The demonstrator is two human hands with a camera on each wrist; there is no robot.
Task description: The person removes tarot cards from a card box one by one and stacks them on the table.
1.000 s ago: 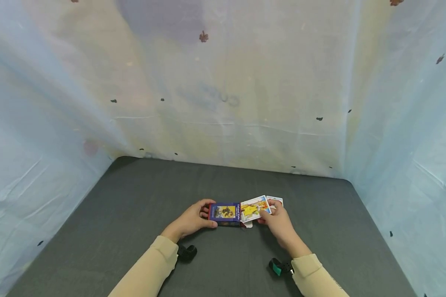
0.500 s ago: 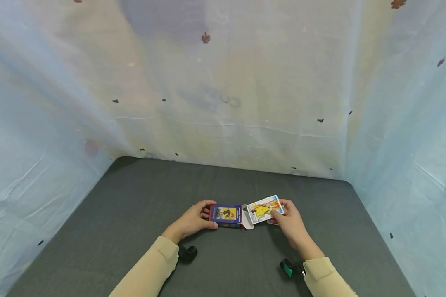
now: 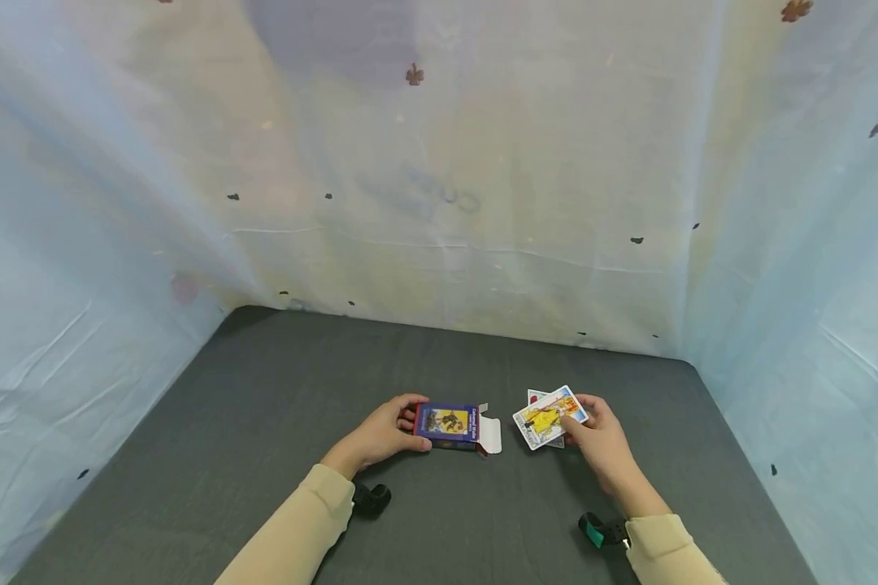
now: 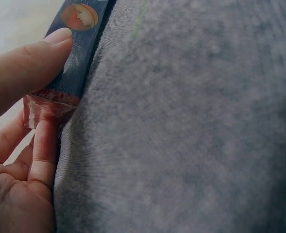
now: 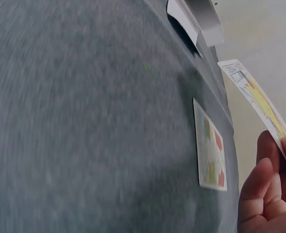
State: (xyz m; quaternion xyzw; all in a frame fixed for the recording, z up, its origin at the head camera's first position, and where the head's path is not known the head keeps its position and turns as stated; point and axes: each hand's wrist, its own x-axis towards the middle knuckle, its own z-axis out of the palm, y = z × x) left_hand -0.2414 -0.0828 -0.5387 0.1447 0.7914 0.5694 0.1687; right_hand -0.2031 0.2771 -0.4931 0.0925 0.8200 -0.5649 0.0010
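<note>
A blue-and-red tarot card box (image 3: 446, 424) lies flat on the grey tabletop, its right end open with a white flap (image 3: 491, 435) sticking out. My left hand (image 3: 382, 432) grips the closed left end; in the left wrist view the thumb (image 4: 41, 58) lies along the box's side and fingers touch its red end. To the right, my right hand (image 3: 603, 443) pinches a tarot card (image 3: 549, 418) with a yellow figure. Beneath it a second card (image 5: 210, 150) lies on the table, mostly covered in the head view but seen apart from the held card in the right wrist view.
Dark grey cloth covers the table (image 3: 322, 357). Pale printed sheeting (image 3: 439, 162) hangs behind it and on both sides. A black strap (image 3: 370, 500) is on the left wrist, and a black-and-green one (image 3: 598, 532) on the right.
My right hand has moved right with the tarot card, drawing it away from the box's open end. The flap and the lower card show more now. My left hand has kept its grip on the box.
</note>
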